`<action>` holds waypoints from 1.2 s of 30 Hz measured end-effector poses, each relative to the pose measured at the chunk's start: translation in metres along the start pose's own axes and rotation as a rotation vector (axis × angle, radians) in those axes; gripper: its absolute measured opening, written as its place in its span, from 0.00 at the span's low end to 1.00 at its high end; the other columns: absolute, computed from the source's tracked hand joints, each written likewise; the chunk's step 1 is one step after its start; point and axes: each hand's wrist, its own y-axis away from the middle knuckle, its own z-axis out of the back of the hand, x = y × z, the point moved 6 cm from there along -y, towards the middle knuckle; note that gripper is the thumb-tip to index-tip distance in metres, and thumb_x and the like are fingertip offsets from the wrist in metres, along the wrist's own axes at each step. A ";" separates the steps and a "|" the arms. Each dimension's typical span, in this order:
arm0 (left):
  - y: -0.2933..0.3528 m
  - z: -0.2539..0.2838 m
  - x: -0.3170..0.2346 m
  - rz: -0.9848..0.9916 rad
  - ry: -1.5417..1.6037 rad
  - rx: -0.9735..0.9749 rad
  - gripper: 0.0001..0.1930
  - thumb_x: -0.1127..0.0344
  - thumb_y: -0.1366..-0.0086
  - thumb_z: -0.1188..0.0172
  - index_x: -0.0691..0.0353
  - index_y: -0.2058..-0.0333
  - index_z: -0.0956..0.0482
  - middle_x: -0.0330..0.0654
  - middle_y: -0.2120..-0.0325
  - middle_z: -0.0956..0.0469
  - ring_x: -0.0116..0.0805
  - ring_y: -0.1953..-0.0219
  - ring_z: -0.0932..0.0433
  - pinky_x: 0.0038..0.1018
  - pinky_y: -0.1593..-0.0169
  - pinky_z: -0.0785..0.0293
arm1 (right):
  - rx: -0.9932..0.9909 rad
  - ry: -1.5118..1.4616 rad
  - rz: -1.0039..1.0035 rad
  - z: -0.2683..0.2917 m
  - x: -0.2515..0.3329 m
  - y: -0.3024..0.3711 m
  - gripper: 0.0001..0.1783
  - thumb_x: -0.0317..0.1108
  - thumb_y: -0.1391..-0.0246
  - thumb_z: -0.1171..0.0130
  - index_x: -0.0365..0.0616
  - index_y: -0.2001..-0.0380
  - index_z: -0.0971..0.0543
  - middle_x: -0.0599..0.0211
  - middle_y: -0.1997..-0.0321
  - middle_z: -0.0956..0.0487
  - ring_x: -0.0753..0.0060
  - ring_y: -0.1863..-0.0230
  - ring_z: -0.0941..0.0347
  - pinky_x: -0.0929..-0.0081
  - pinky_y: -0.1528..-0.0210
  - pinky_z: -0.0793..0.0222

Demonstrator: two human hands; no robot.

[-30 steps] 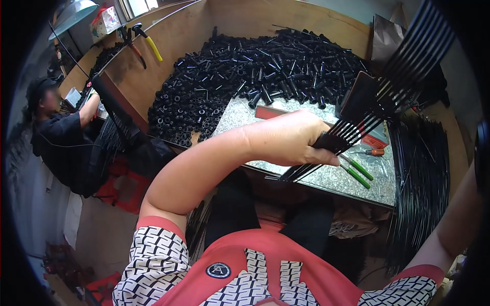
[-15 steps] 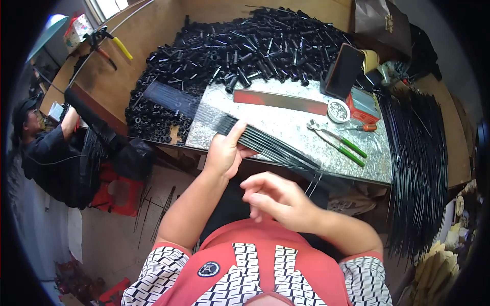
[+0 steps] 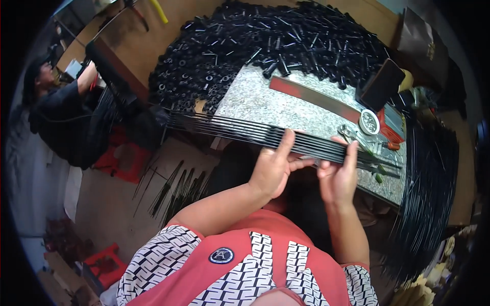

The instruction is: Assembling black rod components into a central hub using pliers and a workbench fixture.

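Note:
A flat bundle of long, thin black rods [image 3: 229, 126] stretches across the front edge of the table, its rods lying side by side and sloping slightly down to the right. My left hand [image 3: 274, 171] grips it near the middle, thumb on top and fingers underneath. Closer to the right end, my right hand [image 3: 339, 178] is closed round the same rods, its thumb and fingers at the edges. Past that hand the rod ends reach over the green-handled pliers [image 3: 378, 177], which they partly cover.
A large heap of short black tubes [image 3: 286, 38] fills the back. On the speckled tabletop [image 3: 245, 97] lie a red-and-grey bar [image 3: 311, 98] and a white round dish [image 3: 369, 122]. A phone [image 3: 381, 84] stands behind. More black rods [image 3: 429, 188] hang at right. A co-worker [image 3: 64, 112] sits at left.
My right hand has come up from near my chest and taken hold of the rods. The bundle has shifted right and lies flatter. The view has turned.

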 end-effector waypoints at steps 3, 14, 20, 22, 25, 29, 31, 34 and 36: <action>0.016 -0.010 0.012 0.170 -0.170 0.141 0.20 0.55 0.31 0.47 0.64 0.49 0.31 0.44 0.55 0.23 0.32 0.55 0.22 0.29 0.53 0.24 | 0.044 0.239 0.093 -0.008 0.053 -0.014 0.27 0.54 0.33 0.62 0.40 0.60 0.25 0.69 0.81 0.26 0.84 0.87 0.35 0.87 0.90 0.42; 0.055 -0.018 0.023 0.365 -0.626 0.546 0.13 0.66 0.33 0.45 0.69 0.54 0.26 0.45 0.60 0.19 0.26 0.55 0.22 0.21 0.51 0.26 | 0.542 1.059 0.084 -0.051 0.077 -0.005 0.16 0.38 0.36 0.53 0.37 0.68 0.23 0.69 0.70 0.28 0.85 0.79 0.34 0.86 0.85 0.38; 0.055 -0.031 0.001 0.132 -0.961 0.625 0.12 0.68 0.35 0.43 0.70 0.57 0.23 0.46 0.64 0.17 0.28 0.61 0.19 0.22 0.56 0.23 | 0.786 1.156 0.153 -0.053 0.032 0.006 0.06 0.30 0.42 0.44 0.38 0.69 0.22 0.69 0.75 0.27 0.80 0.78 0.31 0.80 0.78 0.35; 0.055 -0.035 -0.006 0.085 -1.010 0.623 0.11 0.69 0.36 0.42 0.70 0.58 0.23 0.46 0.65 0.17 0.31 0.62 0.18 0.23 0.57 0.23 | 0.846 1.155 0.237 -0.048 0.018 0.006 0.08 0.33 0.41 0.45 0.39 0.69 0.22 0.66 0.73 0.26 0.74 0.74 0.28 0.75 0.72 0.32; 0.056 -0.044 -0.017 -0.076 -1.049 0.654 0.09 0.71 0.37 0.41 0.69 0.60 0.22 0.47 0.67 0.18 0.33 0.64 0.17 0.24 0.59 0.22 | 0.852 1.149 -0.097 -0.042 0.000 0.010 0.08 0.33 0.46 0.42 0.39 0.68 0.22 0.63 0.71 0.24 0.70 0.69 0.27 0.72 0.66 0.31; 0.057 -0.063 -0.036 -0.367 -1.068 0.708 0.07 0.74 0.39 0.40 0.69 0.63 0.21 0.46 0.70 0.18 0.34 0.68 0.17 0.24 0.64 0.22 | 0.983 1.137 0.119 -0.044 -0.001 0.019 0.11 0.36 0.44 0.45 0.38 0.66 0.24 0.57 0.70 0.23 0.62 0.66 0.25 0.66 0.63 0.30; 0.059 -0.069 -0.050 -0.338 -1.040 0.654 0.06 0.74 0.41 0.39 0.69 0.64 0.21 0.45 0.72 0.18 0.34 0.72 0.18 0.24 0.68 0.23 | 1.000 1.150 0.118 -0.041 -0.004 0.017 0.11 0.35 0.45 0.45 0.38 0.63 0.24 0.56 0.66 0.23 0.59 0.63 0.25 0.65 0.60 0.30; 0.061 -0.089 -0.085 -0.712 -1.047 0.576 0.06 0.74 0.41 0.38 0.68 0.65 0.20 0.45 0.74 0.19 0.34 0.73 0.18 0.25 0.70 0.23 | 0.942 1.124 -0.044 -0.036 -0.006 0.019 0.18 0.34 0.45 0.45 0.38 0.52 0.27 0.51 0.54 0.24 0.53 0.50 0.27 0.63 0.49 0.31; 0.055 -0.095 -0.101 -0.737 -1.040 0.504 0.05 0.74 0.41 0.38 0.68 0.65 0.21 0.44 0.74 0.19 0.29 0.74 0.20 0.21 0.70 0.26 | 0.985 1.013 0.073 -0.033 -0.012 0.017 0.18 0.38 0.41 0.46 0.38 0.52 0.27 0.51 0.55 0.23 0.53 0.52 0.26 0.63 0.50 0.31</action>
